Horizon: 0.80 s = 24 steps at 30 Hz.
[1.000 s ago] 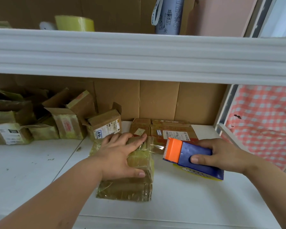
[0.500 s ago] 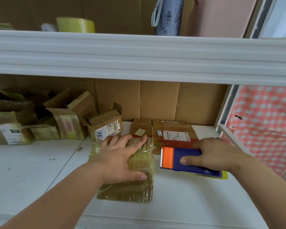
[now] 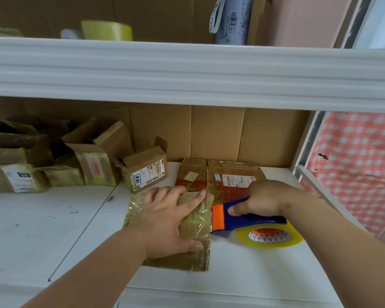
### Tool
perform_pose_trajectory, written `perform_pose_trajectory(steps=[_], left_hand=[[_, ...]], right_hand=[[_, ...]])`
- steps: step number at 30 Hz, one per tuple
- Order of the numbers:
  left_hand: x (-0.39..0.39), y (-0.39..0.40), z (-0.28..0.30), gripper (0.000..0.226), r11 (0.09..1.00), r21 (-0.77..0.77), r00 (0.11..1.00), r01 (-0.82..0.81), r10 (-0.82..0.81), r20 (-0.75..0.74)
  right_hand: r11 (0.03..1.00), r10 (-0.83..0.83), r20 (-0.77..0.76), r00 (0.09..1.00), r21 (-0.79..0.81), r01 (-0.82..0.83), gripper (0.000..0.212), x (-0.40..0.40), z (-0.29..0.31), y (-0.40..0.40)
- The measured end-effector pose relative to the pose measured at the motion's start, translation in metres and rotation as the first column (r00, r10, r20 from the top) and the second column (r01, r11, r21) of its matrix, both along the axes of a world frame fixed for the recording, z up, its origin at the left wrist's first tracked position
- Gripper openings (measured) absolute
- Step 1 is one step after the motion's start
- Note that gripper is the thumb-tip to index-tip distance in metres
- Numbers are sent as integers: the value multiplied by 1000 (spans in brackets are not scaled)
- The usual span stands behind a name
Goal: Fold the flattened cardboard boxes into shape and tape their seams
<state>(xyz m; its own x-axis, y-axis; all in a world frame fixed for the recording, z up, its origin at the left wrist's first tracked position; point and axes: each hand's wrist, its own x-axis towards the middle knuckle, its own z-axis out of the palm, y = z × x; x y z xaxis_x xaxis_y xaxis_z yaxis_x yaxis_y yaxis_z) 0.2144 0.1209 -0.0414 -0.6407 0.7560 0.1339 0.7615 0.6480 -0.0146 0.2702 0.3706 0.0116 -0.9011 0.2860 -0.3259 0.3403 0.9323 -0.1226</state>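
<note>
Tape dispenser (image 3: 242,221) now against box (image 3: 193,221), roll (image 3: 269,236) exposed

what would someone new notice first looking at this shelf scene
The blue and orange tape dispenser stands out at centre, gripped by the right hand with its orange end against the tape-covered cardboard box, which the left hand holds down on the white shelf. Behind on the left sits a pile of worn folded boxes, and a yellow tape roll rests on the upper shelf.
</note>
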Motion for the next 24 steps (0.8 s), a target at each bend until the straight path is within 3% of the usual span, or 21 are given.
perform_pose_trajectory(steps=[5,9,13,15,20,24], left_hand=[[-1,5,-5,100,997,-28,997,69,-70,-26],[-1,8,-6,99,996,-45,997,78,-80,-25],[-6,2,-1,97,1000,-12,999,27,-26,21],[-8,-3,1,95,1000,-2,1000,-7,7,28],[-11,0,1,104,999,-44,999,-29,31,45],[-14,3,-2,106,994,-98,997,-45,50,53]], right_hand=[[971,-117,-9,993,-211,112,101,-3,-28,16],[945,-199,0,980,-264,192,85,3,-34,18],[981,-187,-9,982,40,187,58,17,-32,14],[967,-175,-84,981,173,187,55,26,-33,11],[923,-105,-367,924,310,228,59,34,-51,-1],[910,-46,-315,948,379,170,55,36,-87,-10]])
